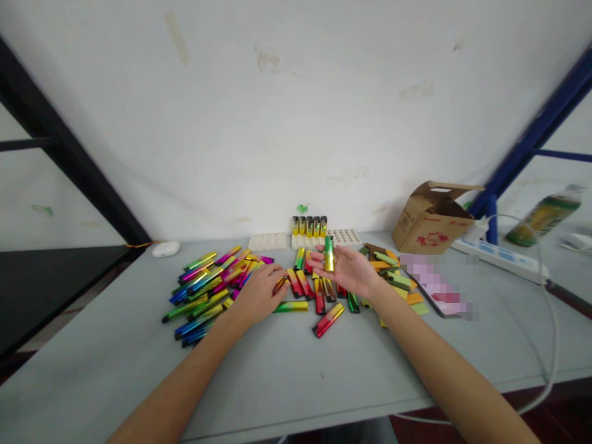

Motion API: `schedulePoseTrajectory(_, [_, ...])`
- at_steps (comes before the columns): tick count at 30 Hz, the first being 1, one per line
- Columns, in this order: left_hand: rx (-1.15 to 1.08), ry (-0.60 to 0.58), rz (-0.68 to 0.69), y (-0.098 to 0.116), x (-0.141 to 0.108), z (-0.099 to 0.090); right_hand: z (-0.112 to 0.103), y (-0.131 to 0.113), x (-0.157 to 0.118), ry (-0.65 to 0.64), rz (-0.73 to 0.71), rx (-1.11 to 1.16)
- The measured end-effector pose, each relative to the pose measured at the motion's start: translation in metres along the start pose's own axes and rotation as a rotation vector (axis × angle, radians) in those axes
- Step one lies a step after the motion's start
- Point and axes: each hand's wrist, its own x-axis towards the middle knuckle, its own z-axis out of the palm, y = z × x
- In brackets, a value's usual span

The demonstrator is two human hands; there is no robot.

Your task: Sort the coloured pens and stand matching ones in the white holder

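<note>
My right hand (352,269) is turned palm up, its fingers stretched out, and holds a green-and-yellow lighter (329,254) upright against them. Over the right edge of a heap of shiny lighters (203,296), my left hand (264,288) curls its fingers round a gold-and-red lighter (280,284), mostly hidden by the hand. Between the hands lie several red, yellow and green lighters. A red-and-gold lighter (328,320) lies nearer to me, and a green-and-yellow lighter (291,306) lies flat beside my left hand. Behind, several yellow lighters (309,227) stand upright in a row in a white holed tray (303,242).
Two more holed trays, a left one (267,241) and a right one (345,237), lie by the wall. Green and orange wrappers (401,281) are piled at right, beside a phone (435,287), an open cardboard box (428,225) and a power strip (504,259). A white case (166,248) lies at left.
</note>
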Motion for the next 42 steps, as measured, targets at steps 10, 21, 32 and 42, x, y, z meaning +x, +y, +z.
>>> schedulePoseTrajectory(10, [-0.010, 0.007, 0.006, -0.001, -0.001, 0.000, -0.004, -0.002, 0.001, 0.026, -0.032, -0.032])
schedulePoseTrajectory(21, [0.009, -0.020, -0.019, 0.003, 0.000, -0.003, -0.008, -0.002, 0.003, 0.110, -0.061, 0.054])
schedulePoseTrajectory(32, [0.010, -0.019, -0.020, 0.004, -0.001, -0.003, -0.008, -0.003, 0.002, 0.081, -0.057, 0.089])
schedulePoseTrajectory(42, [0.025, -0.028, -0.022, 0.003, 0.000, -0.003, -0.006, -0.006, 0.000, 0.069, -0.064, 0.131])
